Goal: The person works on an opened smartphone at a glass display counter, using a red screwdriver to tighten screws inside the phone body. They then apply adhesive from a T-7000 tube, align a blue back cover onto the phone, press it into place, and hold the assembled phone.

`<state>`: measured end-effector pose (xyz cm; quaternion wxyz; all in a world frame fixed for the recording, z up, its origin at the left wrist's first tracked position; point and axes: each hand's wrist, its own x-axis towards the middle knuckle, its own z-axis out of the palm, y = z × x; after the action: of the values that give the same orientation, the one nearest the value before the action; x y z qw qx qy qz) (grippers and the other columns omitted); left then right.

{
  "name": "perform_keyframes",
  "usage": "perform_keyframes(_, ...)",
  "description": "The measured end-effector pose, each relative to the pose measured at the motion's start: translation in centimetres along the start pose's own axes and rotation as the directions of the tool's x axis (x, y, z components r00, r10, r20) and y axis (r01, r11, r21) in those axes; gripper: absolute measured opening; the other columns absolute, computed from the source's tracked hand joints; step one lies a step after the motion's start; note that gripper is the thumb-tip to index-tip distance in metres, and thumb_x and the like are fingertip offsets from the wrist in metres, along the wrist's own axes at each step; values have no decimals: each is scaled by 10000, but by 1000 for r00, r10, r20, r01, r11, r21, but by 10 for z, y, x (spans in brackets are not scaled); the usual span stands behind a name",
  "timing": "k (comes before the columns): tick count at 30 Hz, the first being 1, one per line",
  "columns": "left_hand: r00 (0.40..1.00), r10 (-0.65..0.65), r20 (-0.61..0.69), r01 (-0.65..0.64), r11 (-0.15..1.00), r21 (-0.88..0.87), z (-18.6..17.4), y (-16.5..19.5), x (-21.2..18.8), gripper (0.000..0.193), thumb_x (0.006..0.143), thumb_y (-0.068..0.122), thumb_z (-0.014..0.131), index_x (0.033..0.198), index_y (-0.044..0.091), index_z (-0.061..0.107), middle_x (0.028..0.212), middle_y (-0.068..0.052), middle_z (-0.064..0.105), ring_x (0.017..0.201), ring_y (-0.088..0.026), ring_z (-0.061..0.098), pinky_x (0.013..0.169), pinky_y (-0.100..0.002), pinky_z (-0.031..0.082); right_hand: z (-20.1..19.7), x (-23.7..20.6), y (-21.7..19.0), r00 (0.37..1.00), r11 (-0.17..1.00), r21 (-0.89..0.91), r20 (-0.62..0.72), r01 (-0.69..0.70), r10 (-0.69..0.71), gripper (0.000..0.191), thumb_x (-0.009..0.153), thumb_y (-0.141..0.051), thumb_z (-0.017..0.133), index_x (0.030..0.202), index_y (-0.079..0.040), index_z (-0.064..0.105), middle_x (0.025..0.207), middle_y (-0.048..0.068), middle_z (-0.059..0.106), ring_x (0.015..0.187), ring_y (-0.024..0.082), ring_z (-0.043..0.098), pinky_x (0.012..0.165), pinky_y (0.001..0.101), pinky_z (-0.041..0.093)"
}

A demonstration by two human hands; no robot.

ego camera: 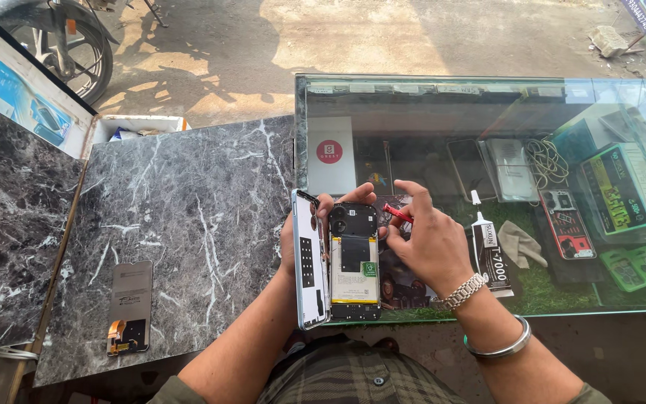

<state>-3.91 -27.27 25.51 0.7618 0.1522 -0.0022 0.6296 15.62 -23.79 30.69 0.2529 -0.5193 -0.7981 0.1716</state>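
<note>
The right hand (pixel 424 243) pinches a small red tool (pixel 397 213) between thumb and forefinger, its tip held just at the upper right corner of the opened phone (pixel 354 262); the other fingers are curled in over the phone's right edge. The left hand (pixel 300 239) grips the phone from its left side, fingertips wrapped over the top edge near the camera block, and also steadies the back cover (pixel 310 260), which stands up on edge along the phone's left side.

Judging by what lies open, the work is well past its start: the cover is already lifted off the body, and the battery and the dark board above it are bare. The cover is not set aside, though, and nothing inside appears to have been taken out yet, so the inner work seems to be still ahead.

The phone lies with its long axis running straight away from the person, camera end far, bottom end near. It rests on the near left corner of the glass counter (pixel 428 93).

Right of the phone on the glass lies a glue tube (pixel 490 254), nozzle pointing away. Left of the phone, on the marble slab (pixel 181 224), a spare screen panel (pixel 129 307) lies flat, also lengthwise.
</note>
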Motion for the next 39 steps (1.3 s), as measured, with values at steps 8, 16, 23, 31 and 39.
perform_keyframes(8, 997, 18, 69, -16, 999, -28, 1, 1, 2, 473, 1138, 437, 278, 884, 93, 482, 1531, -316, 450, 1394, -398, 466, 1073, -646, 516, 0, 10, -2, 994, 884, 467, -110, 27, 28, 621, 835, -38, 749, 1303, -46, 341, 876, 15, 727, 569, 49, 508, 564, 224, 491)
perform_keyframes(16, 999, -11, -48, 10, 1000, -21, -5, 6, 2, 441, 1122, 378, 258, 897, 68, 478, 1481, -347, 505, 1173, -365, 646, 864, -426, 644, 21, 28, -21, 998, 850, 524, -24, 57, -52, 511, 875, -33, 747, 1214, -28, 365, 861, 26, 770, 597, 37, 475, 577, 215, 460)
perform_keyframes(23, 998, 18, -53, -13, 996, 87, -19, 9, 0, 357, 1137, 325, 313, 935, 77, 472, 1144, -263, 626, 926, -312, 713, 728, -387, 672, 29, 32, -23, 997, 892, 445, -31, 74, -67, 437, 908, -83, 739, 1166, -23, 392, 922, 22, 809, 575, 44, 496, 589, 213, 485)
perform_keyframes(31, 992, 2, -123, 7, 998, 69, -10, 10, 2, 353, 1104, 321, 310, 899, 84, 473, 1044, -236, 648, 888, -309, 730, 683, -392, 675, 31, 31, -21, 995, 909, 403, -31, 102, -98, 426, 925, -95, 740, 1185, -26, 410, 953, 44, 815, 587, 76, 542, 608, 231, 502)
perform_keyframes(39, 992, 22, -121, 0, 984, 180, -18, 12, 0, 318, 1117, 297, 302, 919, 112, 467, 924, -185, 647, 756, -252, 718, 588, -315, 642, 26, 34, -28, 995, 924, 368, -40, 104, -96, 393, 901, -97, 758, 1142, -30, 454, 920, 62, 817, 610, 112, 634, 607, 259, 535)
